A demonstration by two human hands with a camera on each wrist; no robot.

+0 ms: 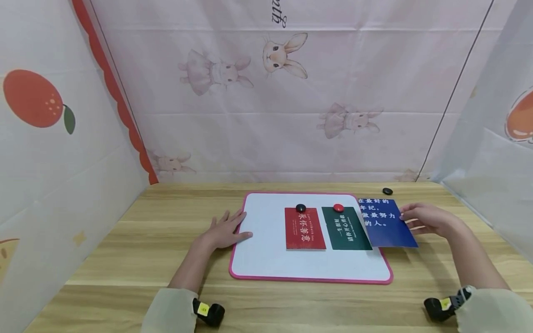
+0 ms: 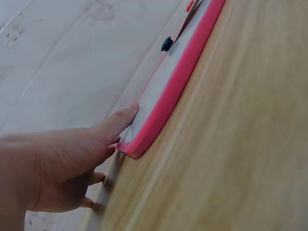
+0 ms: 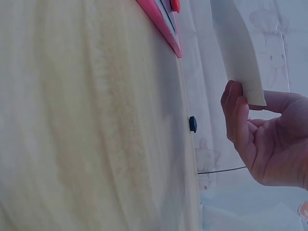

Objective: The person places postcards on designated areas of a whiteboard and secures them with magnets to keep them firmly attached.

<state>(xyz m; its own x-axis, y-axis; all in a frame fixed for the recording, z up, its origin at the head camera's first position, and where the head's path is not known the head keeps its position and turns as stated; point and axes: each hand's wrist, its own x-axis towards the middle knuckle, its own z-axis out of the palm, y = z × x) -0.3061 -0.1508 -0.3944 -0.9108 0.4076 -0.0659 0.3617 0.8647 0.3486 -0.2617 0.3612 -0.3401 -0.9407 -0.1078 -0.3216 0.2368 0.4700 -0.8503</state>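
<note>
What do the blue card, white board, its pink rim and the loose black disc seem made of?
Blue card: likely thin card stock, smooth; its pale back bends in the right wrist view.
White board: smooth, coated-looking face; its core is hidden.
Pink rim: probably smooth plastic, judging by its even color.
Black disc: perhaps plastic, looking smooth and dark, but too small to be sure.

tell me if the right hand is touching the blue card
Touching: the right wrist view shows the right hand pinching the blue card near its edge.
</note>
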